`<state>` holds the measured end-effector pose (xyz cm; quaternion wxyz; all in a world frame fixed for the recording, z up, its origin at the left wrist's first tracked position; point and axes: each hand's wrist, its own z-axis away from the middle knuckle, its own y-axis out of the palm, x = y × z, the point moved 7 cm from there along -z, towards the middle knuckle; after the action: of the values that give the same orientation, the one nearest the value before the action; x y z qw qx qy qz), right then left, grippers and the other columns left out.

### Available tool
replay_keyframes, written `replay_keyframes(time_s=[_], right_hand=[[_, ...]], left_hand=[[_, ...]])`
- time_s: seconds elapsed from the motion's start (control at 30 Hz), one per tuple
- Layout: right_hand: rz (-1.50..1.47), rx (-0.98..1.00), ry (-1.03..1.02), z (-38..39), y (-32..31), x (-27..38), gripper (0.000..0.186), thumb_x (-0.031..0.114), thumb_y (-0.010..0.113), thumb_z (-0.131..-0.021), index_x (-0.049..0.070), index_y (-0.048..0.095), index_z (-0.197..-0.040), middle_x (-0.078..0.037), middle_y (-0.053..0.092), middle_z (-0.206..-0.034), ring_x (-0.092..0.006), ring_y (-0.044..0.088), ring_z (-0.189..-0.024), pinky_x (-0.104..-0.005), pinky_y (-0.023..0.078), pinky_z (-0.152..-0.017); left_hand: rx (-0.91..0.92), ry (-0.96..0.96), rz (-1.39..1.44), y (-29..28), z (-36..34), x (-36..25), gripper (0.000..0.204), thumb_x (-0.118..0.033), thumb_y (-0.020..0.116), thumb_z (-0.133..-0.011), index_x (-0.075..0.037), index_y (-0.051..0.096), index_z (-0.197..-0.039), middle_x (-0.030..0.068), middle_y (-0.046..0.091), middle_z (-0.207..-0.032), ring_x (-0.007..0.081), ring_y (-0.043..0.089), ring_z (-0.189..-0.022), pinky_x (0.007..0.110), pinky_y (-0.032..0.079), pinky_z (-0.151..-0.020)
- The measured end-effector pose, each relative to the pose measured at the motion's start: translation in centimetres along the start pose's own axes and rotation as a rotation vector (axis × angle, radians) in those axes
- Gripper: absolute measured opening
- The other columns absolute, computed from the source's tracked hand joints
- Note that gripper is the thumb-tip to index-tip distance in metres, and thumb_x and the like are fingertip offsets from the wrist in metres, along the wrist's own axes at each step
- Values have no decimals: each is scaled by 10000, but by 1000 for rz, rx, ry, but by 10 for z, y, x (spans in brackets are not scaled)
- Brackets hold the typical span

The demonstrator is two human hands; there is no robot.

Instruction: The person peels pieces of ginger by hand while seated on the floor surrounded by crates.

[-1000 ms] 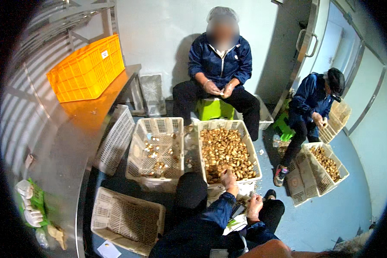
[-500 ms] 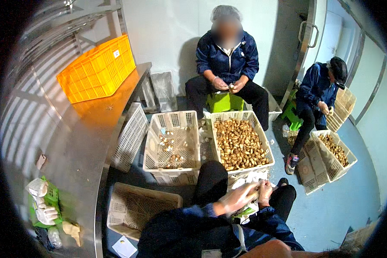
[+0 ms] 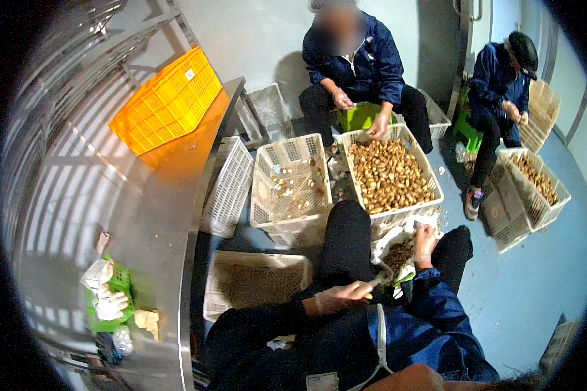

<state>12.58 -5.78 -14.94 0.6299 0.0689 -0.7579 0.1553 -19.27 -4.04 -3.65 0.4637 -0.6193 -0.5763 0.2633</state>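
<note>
While L hand [image 3: 344, 297] is just left of the dark brown scraps [image 3: 398, 255], fingers curled, can't tell on what, R hand [image 3: 425, 245] is beside them, grip unclear. Brown produce [image 3: 394, 174] fills a crate [image 3: 407, 209] beyond R hand. Prob. piece-by-piece trimming; next calls for a careful pinch.

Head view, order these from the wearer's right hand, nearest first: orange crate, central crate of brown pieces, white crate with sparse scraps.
1. Central crate of brown pieces: just ahead of the right hand.
2. White crate with sparse scraps: ahead and left.
3. Orange crate: far left, on the metal table.
</note>
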Motion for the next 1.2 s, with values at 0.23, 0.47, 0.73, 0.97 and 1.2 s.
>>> replay_keyframes(time_s=[0.23,0.47,0.73,0.97,1.2], right_hand=[[-87,47,129,7,-9,9,277,262,554,-972,46,592,-802,-7,580,-638,-82,504,-566,-270,432,-542],[-219,20,142,9,-6,11,268,274,562,-966,43,572,-831,-31,588,-696,-98,543,-611,-284,459,-595],[-103,-71,45,-10,-4,-10,239,289,562,-961,82,575,-840,-7,576,-655,-82,495,-565,-274,402,-521],[-281,391,200,-8,5,94,224,290,581,-950,85,580,-859,-1,566,-727,-100,529,-641,-267,432,-552],[177,964,107,9,-114,261,202,198,605,-950,9,650,-893,-30,660,-831,-110,603,-776,-277,503,-732]], left_hand=[[429,347,-25,2,-16,-26,473,-249,428,-995,-42,402,-1419,108,488,-1388,186,506,-1180,304,419,-991],[440,514,-97,22,10,-28,513,-295,332,-1020,-45,328,-1467,136,379,-1484,218,370,-1336,361,326,-1093],[36,-824,1414,16,78,51,550,-70,603,-949,-70,375,-1449,102,609,-1133,142,612,-914,271,524,-833],[-409,-1054,1364,-85,-38,163,279,-157,560,-990,6,541,-1216,98,634,-1119,143,620,-925,266,526,-820],[206,-773,812,-251,-60,226,247,-169,625,-937,-59,638,-1158,90,641,-1127,169,618,-1064,317,534,-871]])
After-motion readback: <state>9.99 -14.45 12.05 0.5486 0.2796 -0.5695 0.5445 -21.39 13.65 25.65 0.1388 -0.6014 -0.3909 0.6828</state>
